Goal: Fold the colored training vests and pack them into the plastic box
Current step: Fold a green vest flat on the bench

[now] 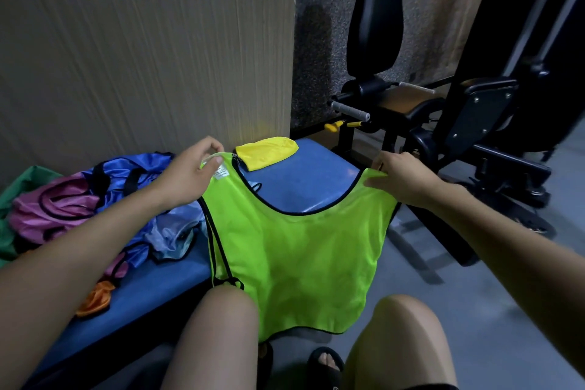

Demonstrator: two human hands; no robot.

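- Vest, lime green, centre frame, hangs unfolded; left hand and right hand each pinch a shoulder.
- Yellow vest at 12 o'clock seems folded.
- Loose vests wait at 9 o'clock; no box visible.

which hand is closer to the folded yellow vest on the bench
Left. The left hand pinches the green vest's shoulder strap just beside the folded yellow vest. The right hand holds the other strap, well off to the yellow vest's right.
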